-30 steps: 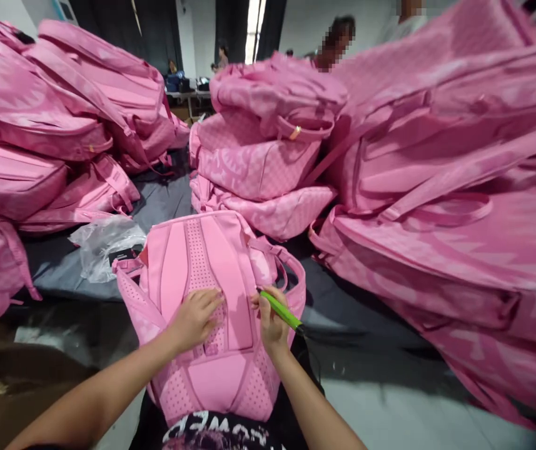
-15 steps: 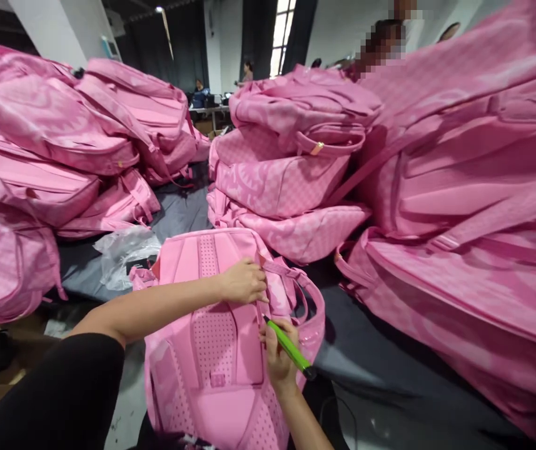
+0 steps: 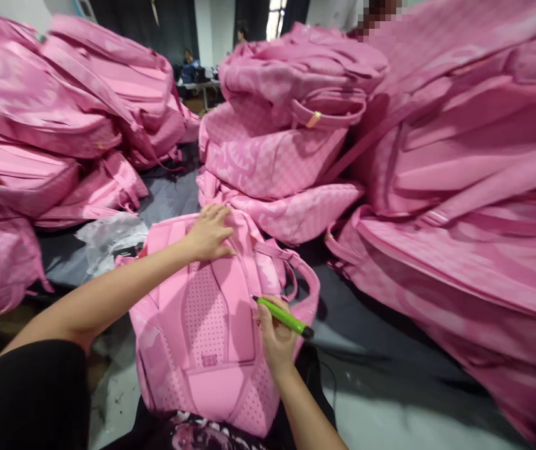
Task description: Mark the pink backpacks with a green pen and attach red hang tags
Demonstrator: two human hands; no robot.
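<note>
A pink backpack lies back-panel up on the table right in front of me, its padded mesh back and shoulder straps showing. My left hand rests flat near the top of the backpack, fingers stretched out over the upper edge. My right hand is closed around a green pen-shaped tool with a dark tip, held at the right side of the back panel beside the right strap.
Stacks of pink backpacks surround the spot: at the left, middle back and right. A crumpled clear plastic bag lies left of the backpack on the dark grey table cover. People sit far back in the room.
My left hand has moved up from the middle of the back panel to the backpack's top edge and opened flat. The right hand keeps the green tool at the right side.
</note>
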